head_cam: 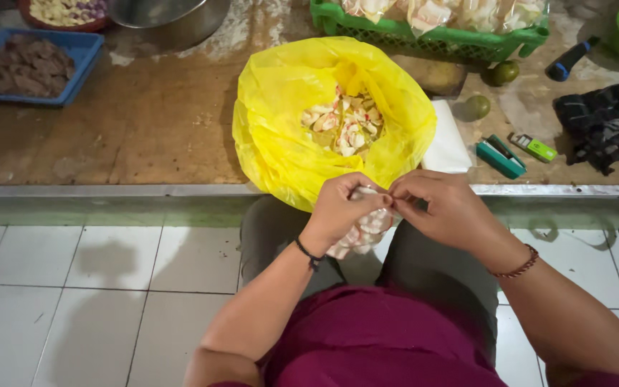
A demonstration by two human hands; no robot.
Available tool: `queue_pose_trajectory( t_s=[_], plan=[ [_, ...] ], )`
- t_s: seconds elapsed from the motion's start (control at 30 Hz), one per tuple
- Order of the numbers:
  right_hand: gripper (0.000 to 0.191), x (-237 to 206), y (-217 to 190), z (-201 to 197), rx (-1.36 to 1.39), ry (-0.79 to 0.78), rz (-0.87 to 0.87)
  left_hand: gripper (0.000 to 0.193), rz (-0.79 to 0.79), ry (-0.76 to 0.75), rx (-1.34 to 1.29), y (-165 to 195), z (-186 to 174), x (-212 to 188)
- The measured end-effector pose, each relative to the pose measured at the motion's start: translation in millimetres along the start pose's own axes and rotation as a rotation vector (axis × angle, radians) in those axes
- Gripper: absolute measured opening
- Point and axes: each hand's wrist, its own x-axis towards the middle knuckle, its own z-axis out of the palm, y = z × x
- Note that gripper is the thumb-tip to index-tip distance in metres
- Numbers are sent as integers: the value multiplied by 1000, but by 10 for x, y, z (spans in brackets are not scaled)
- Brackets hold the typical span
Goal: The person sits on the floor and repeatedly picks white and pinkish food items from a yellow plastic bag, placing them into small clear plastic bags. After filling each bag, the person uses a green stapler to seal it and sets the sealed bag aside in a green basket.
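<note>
Left hand (344,204): fingers curled tight around the neck of a small clear plastic bag (364,231), thin and crinkled, bulging with pale white-and-pink pieces. The bag hangs below the knuckles, over the lap. Right hand (444,208): fingertips pinched on the bag's top, thumb and forefinger touching the left hand's fingertips; grip closed on the film.

Just beyond the fingers, a large yellow plastic bag (281,129), glossy and wrinkled, stands open at the edge of a worn wooden table (145,122); inside lie loose irregular pieces (344,122) of the same pale colouring.

Further out from the fingers: a green lattice plastic crate (424,37), a blue rectangular tray (80,54) of dark brown chunks, a round metal bowl (173,18), two small green round fruits (477,107), and a dark crumpled cloth (607,123).
</note>
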Motion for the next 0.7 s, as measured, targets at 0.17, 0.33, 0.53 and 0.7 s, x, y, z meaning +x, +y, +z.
queue_pose_trajectory(
  t_s=[0.17, 0.33, 0.53, 0.7],
  plan=[
    [6, -27, 238, 174, 106, -16, 51, 8, 56, 55, -195, -318, -82, -34],
    [16, 43, 590, 113, 559, -259, 180, 7, 53, 121, -306, -457, -218, -60],
    [9, 25, 713, 227, 422, -227, 9, 7, 86, 93, -289, -616, -281, -42],
    [4, 9, 730, 310, 359, -172, 31, 9, 183, 162, -200, -702, -293, -10]
  ],
)
